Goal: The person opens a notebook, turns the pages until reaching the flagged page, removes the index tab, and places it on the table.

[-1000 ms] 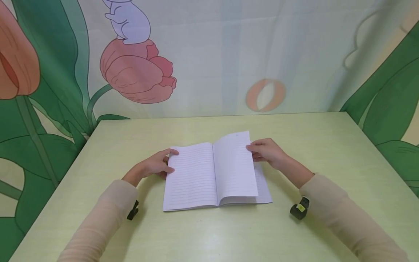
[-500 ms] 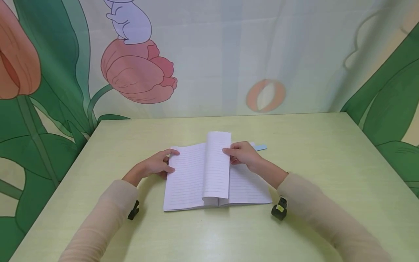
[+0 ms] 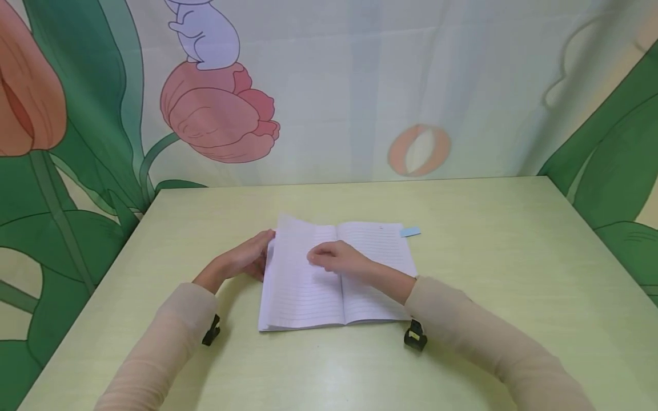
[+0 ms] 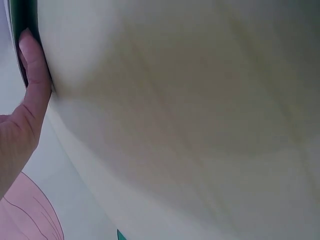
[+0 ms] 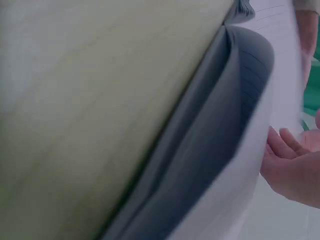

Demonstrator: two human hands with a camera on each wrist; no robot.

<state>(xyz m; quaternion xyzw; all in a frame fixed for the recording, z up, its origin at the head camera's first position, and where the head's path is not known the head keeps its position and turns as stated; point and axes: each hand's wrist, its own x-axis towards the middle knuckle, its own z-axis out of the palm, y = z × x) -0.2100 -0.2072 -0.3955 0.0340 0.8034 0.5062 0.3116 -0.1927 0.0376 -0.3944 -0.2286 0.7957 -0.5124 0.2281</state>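
An open lined notebook (image 3: 377, 297) lies on the table, pages spread to both sides. My left hand (image 3: 247, 257) grips its left edge, the fingertips partly covered by a turned leaf (image 3: 293, 297). In the left wrist view, the fingers of this hand (image 4: 35, 70) lie against the notebook's dark green edge (image 4: 29, 12). My right hand (image 3: 336, 257) hovers above the left page near the fold, fingers loosely curled, apart from the leaf's outer edge. The right wrist view has that hand (image 5: 290, 167) beside a curved page (image 5: 220, 190).
A pale blue tab (image 3: 410, 232) sticks out past the notebook's upper right edge. Black wrist devices sit under both sleeves, the right device (image 3: 414, 335) near the notebook's lower right corner. Behind the pale table (image 3: 478, 228) hangs a printed curtain (image 3: 329, 91).
My right hand has carried a leaf from the right side over to the left and let go of it. The blue tab came into view. My left hand has stayed at the left edge.
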